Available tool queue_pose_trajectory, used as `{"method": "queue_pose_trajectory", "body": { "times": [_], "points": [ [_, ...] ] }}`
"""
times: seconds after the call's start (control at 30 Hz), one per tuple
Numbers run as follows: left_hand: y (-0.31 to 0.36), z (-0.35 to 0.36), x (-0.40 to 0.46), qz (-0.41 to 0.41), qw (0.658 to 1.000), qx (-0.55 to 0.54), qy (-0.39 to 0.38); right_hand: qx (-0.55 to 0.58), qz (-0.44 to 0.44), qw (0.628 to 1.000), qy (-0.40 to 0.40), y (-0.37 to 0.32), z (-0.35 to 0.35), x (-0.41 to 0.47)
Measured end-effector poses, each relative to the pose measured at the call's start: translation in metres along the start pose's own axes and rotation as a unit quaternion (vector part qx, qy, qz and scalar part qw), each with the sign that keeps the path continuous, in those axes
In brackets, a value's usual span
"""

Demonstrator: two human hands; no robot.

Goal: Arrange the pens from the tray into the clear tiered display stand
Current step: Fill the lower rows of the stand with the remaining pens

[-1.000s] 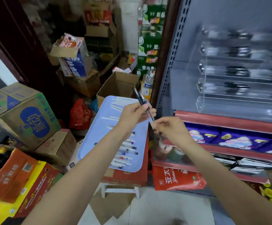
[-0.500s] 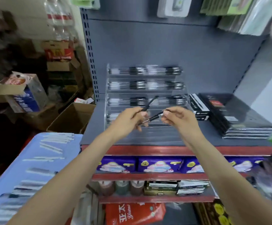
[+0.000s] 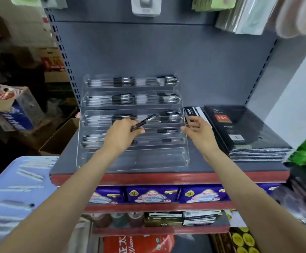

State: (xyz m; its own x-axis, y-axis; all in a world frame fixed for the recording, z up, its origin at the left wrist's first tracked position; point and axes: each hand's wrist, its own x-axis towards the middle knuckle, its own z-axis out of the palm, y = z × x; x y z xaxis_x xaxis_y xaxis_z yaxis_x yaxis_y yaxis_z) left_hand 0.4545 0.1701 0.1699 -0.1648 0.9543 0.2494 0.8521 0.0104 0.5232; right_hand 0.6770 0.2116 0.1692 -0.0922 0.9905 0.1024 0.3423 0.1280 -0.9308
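While the left hand (image 3: 120, 134) pinches a slim glossy pen (image 3: 143, 122), clear stand (image 3: 132, 157) waits.

Two forearms enter from the lower edge of the head view, both bare from the frame edge to the wrist; no sleeve, cuff or glove covers any visible part. Left hand (image 3: 120, 135): bare, no ring, watch or band seen on fingers or wrist. Right hand (image 3: 197, 133): bare, likewise without ring, strap or bracelet. Fingernails are too blurred to judge. Upper arms, shoulders and clothing lie outside the frame.
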Motion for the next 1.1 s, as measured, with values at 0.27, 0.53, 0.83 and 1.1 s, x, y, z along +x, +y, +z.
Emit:
{"method": "queue_pose_trajectory", "body": {
  "times": [0.27, 0.53, 0.83, 1.1],
  "points": [
    [0.02, 0.009, 0.005, 0.01, 0.991, 0.118, -0.062, 0.006, 0.014, 0.997, -0.077, 0.012, -0.001, 0.007],
    [0.023, 0.006, 0.012, 0.03, 0.979, 0.166, -0.111, 0.01, 0.013, 0.997, -0.078, 0.017, -0.002, 0.008],
    [0.03, 0.013, 0.004, 0.098, 0.985, 0.128, -0.067, 0.018, 0.011, 0.996, -0.084, 0.021, -0.002, 0.009],
    [0.031, 0.029, 0.014, 0.14, 0.973, 0.108, -0.148, 0.021, 0.011, 0.997, -0.08, 0.023, -0.001, 0.009]
  ]
}}
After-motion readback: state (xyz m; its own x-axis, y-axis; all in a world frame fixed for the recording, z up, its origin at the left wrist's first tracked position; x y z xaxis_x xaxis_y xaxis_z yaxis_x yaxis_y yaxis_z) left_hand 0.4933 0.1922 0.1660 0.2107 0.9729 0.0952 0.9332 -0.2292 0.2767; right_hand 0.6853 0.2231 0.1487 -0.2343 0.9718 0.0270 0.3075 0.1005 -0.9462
